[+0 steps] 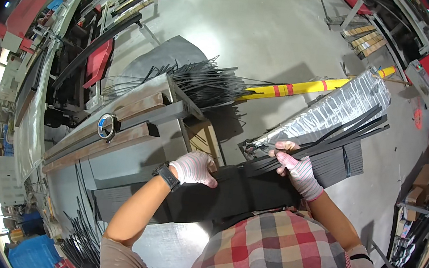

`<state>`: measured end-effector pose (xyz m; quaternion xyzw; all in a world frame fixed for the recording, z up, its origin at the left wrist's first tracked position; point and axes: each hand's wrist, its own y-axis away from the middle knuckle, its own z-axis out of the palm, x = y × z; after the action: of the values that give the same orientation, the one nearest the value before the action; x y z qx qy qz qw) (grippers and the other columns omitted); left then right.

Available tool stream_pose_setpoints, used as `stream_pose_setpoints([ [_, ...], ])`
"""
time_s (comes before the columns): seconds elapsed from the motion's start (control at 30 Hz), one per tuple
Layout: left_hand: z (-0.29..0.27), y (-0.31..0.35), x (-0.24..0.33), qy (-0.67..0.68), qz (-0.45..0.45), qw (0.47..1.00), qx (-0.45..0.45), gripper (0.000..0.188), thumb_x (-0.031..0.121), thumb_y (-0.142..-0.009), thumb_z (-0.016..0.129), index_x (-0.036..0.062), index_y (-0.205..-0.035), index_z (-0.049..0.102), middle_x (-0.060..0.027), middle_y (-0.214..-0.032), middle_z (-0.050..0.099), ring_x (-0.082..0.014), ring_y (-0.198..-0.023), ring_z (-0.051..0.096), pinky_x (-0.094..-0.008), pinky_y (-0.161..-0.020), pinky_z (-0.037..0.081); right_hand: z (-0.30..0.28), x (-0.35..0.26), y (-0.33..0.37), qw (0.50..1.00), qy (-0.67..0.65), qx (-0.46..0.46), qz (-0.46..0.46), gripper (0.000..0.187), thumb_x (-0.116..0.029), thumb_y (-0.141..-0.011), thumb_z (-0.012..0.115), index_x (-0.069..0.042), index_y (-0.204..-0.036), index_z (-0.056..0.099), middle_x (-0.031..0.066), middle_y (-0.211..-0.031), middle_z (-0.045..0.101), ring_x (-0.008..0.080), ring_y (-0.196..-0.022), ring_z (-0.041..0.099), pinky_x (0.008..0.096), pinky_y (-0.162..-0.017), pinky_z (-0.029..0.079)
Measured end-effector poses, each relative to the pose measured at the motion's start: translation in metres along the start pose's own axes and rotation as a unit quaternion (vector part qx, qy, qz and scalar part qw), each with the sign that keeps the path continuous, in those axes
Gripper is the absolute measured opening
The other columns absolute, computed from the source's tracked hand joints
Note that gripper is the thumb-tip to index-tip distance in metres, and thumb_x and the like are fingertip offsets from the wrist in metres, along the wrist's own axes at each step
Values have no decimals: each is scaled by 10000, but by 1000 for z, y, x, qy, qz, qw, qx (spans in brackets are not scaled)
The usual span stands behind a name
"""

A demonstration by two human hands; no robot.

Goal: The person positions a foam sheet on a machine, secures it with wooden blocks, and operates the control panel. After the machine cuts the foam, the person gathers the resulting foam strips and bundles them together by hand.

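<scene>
My left hand, in a white glove with thin coloured stripes, is closed with its fingers curled at the edge of a flat layer of black strips. What lies inside its fingers is hidden. Farther right, my right hand wears a similar glove with bare fingertips. Its fingers are bent round a few long, thin black strips, whose loose ends fan out to the right. Under that hand the dark layer continues to a ribbed bundle with a tie around it.
A roll of tape stands on the metal frame at left. Beyond it lies a heap of black strips. A silver-wrapped bundle and a yellow bar with red bands extend to the right. An open cardboard box sits below the frame.
</scene>
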<state>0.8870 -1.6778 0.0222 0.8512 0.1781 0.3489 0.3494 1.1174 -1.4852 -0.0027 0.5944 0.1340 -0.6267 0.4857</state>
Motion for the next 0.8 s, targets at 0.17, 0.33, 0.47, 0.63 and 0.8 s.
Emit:
stream_pose_setpoints([
  [0.17,7,5,10,-11,-29,999,15,595,392,-639,771,5,-1076,652,-214,-964,661,-345,-951,631,-367,-839,488,-1,3,-1,1000,-7,0,6,189,-119,-908,579,-80,-1094,580,40,-946,657,29,-555,515,160,-501,422],
  [0.33,7,-2,4,-6,-15,1000,7,567,376,-644,771,-7,-1045,654,-211,-886,663,-340,-884,641,-374,-798,490,-2,3,-2,1000,-12,6,8,216,-142,-900,592,-61,-1098,566,53,-930,658,39,-544,526,168,-489,430],
  [0.47,-6,-2,5,44,0,998,-36,500,362,-666,761,-7,-990,665,-199,-827,657,-318,-821,639,-371,-753,482,8,-10,7,998,1,62,-18,358,-250,-861,660,-24,-1110,539,56,-893,639,64,-542,524,194,-484,430],
  [0.63,-9,1,8,25,8,999,-45,447,350,-686,744,-12,-936,664,-195,-801,653,-307,-789,633,-375,-739,474,1,-40,39,917,381,63,102,529,-494,-770,704,8,-905,610,109,-803,656,167,-698,609,303,-644,497],
  [0.8,-2,2,12,49,-6,999,8,469,335,-691,733,-30,-968,635,-213,-884,655,-325,-862,634,-370,-763,480,51,-2,44,812,571,-81,-82,496,-489,-781,636,-22,-944,599,182,-917,642,313,-855,637,411,-749,500],
])
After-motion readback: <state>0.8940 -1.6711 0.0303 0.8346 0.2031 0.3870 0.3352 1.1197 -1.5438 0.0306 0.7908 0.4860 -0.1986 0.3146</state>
